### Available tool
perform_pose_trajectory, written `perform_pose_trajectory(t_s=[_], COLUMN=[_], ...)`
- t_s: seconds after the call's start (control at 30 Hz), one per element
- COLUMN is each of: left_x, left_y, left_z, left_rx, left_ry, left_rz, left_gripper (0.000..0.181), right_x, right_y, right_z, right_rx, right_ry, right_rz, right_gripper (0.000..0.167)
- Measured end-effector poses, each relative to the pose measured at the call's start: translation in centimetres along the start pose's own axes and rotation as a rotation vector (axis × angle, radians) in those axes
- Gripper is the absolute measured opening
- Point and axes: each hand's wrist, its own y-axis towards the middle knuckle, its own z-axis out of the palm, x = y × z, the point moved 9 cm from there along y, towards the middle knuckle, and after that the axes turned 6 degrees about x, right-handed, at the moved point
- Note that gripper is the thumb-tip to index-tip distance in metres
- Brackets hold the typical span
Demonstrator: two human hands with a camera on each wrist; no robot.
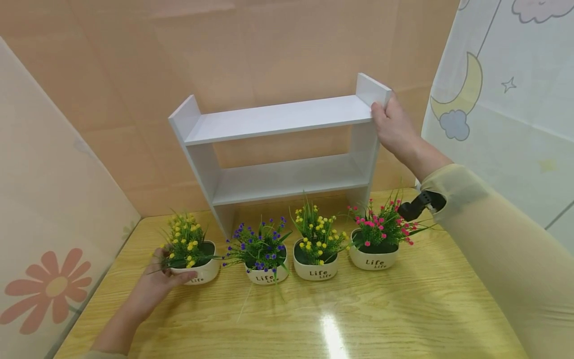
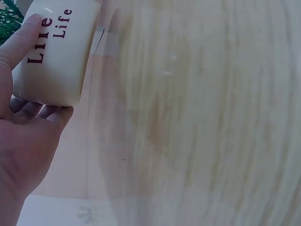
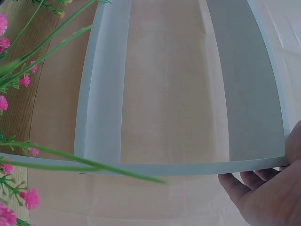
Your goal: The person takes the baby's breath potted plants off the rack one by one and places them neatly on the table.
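My left hand [image 1: 154, 288] grips a white oval flowerpot [image 1: 209, 270] of yellow artificial flowers at the left of the table, its thumb across the front. In the left wrist view the thumb lies by the "Life" lettering on the pot [image 2: 63, 70], with the fingers around its end. At the back stands a white two-tier shelf [image 1: 278, 119]. My right hand [image 1: 396, 127] holds the upper part of its right side panel, thumb in front. The right wrist view shows the fingertips on the outer face of the shelf [image 3: 254, 80].
In front of the shelf stand a pot of purple flowers [image 1: 264, 247], another of yellow flowers [image 1: 320, 234] and one of pink flowers [image 1: 378, 227]. Their leaves reach toward the shelf's lower part. A peach cloth [image 1: 287, 45] hangs behind; the wooden table [image 1: 278, 329] extends forward.
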Motion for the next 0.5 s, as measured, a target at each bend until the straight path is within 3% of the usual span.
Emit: perform_pose_trajectory(t_s=[0.17,0.33,0.5], left_x=[0.2,0.3,0.6], left_y=[0.0,-0.1,0.0], left_z=[0.5,0.9,1.3], left_rx=[0.003,0.044,0.075], left_ry=[0.019,0.057,0.047], left_rz=[-0.03,-0.073,-0.069], left_gripper=[0.104,0.119,0.123], right_x=[0.0,0.0,0.0], right_y=[0.0,-0.1,-0.1], right_z=[0.0,0.1,0.1], right_rx=[-0.001,-0.001,0.002], right_ry=[-0.004,0.002,0.001], right_rz=[0.004,0.004,0.006], right_gripper=[0.064,0.064,0.064])
